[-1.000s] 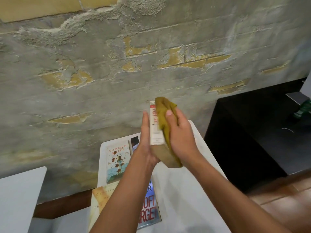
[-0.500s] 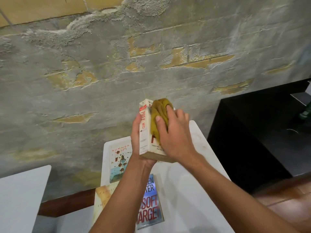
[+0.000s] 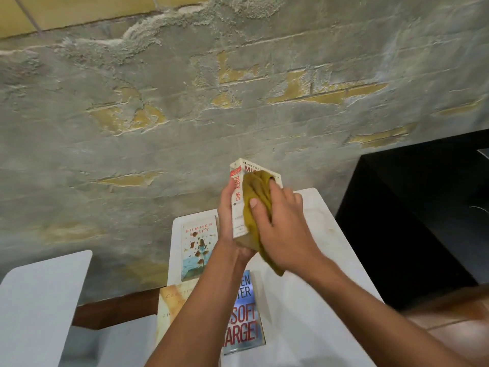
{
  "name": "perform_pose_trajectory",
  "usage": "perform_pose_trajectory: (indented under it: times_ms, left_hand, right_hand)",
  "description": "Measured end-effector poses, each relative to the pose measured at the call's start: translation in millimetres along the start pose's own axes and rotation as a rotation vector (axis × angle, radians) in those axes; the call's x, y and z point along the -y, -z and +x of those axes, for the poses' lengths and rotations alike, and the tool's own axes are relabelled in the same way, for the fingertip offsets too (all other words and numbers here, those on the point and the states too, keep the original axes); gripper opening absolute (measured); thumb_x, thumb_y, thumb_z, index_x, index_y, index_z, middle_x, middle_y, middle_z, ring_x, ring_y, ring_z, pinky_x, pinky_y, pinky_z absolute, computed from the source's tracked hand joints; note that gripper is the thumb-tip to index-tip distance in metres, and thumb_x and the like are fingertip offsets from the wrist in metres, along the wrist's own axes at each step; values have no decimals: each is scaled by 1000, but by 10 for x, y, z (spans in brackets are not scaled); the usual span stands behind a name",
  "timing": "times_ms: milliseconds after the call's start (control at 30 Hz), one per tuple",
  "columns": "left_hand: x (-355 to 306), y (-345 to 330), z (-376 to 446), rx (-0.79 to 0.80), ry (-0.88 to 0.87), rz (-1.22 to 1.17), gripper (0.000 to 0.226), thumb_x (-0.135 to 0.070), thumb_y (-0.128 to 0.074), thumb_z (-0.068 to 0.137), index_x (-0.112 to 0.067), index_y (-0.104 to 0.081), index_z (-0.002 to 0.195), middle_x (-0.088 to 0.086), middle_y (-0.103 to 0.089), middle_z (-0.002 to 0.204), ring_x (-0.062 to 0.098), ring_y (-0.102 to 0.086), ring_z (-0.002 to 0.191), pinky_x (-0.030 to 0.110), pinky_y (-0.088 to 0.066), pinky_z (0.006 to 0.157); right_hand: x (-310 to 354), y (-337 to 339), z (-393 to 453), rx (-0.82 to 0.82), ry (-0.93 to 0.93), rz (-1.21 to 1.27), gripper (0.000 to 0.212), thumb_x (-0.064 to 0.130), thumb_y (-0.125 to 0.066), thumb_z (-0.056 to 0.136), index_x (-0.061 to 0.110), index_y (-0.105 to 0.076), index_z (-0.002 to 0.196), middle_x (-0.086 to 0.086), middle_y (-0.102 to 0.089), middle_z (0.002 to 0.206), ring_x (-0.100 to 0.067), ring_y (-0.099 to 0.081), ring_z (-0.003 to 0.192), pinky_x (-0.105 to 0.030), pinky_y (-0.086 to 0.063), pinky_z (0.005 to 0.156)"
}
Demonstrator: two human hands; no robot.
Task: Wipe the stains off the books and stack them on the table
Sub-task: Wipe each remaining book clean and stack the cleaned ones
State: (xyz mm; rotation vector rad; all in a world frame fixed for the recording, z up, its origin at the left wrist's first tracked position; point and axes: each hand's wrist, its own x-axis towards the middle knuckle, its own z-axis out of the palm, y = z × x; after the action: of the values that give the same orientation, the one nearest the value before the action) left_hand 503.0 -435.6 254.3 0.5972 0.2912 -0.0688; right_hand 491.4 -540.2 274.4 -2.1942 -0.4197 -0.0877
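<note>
My left hand (image 3: 227, 215) grips the upright white paperback (image 3: 239, 205); my right hand (image 3: 283, 234) presses the mustard-yellow cloth (image 3: 258, 197) against it. 3 flat books (image 3: 198, 250) lie unstacked on the white table (image 3: 330, 250), so I judge most work remains.

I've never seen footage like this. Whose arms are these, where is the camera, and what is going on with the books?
There is no machine here: these are a person's two bare arms, filmed by a wide-angle camera worn on their head, looking forward and down. The left hand holds a white paperback upright above the white table. The right hand presses a mustard-yellow cloth against the book's cover, wiping it. Three more books lie flat on the table: Summer Swift, a blue one reading Soft Target, and a tan one partly hidden by the left arm. A rough plastered wall stands behind.
</note>
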Motion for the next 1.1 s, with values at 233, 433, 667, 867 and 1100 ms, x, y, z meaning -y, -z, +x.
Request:
perform_pose_trajectory:
  times_ms: [233,433,667,867,1100]
  left_hand:
    - [59,-66,-11,32,11,13,56,-58,-51,96,-10,-74,113,14,-70,107,27,-69,99,41,-57,92]
    - [69,-119,-12,11,-20,92,71,-70,-43,94,-11,-68,125,15,-69,109,28,-70,99,41,-60,86]
    - [278,-249,-71,30,-32,18,65,-67,-42,96,-15,-71,122,11,-72,115,24,-70,104,37,-58,89]
    - [303,-203,3,-20,-16,-106,66,-69,-47,92,-15,-69,124,11,-72,109,25,-70,99,38,-56,89]
    - [286,13,105,-97,-76,-89,63,-71,-46,92,-16,-70,111,10,-71,95,26,-72,89,40,-59,75]
  right_hand:
    - [-51,44,17,37,-145,304,54,54,-50,97,34,-37,145,9,-51,132,-12,-52,121,-42,-48,104]
    - [-50,87,-117,61,-133,291,72,67,-59,81,43,-33,144,15,-50,135,-9,-54,121,-41,-53,100]
    - [93,241,494,-35,-114,149,63,43,-71,87,19,-41,137,5,-44,117,-10,-46,105,-26,-37,88]
    - [159,134,603,13,-167,105,76,44,-72,84,20,-34,146,-4,-43,135,-22,-45,126,-32,-38,102]
    - [-57,66,9,110,-210,162,84,42,-76,78,27,-34,150,4,-49,138,-14,-51,125,-33,-47,104]
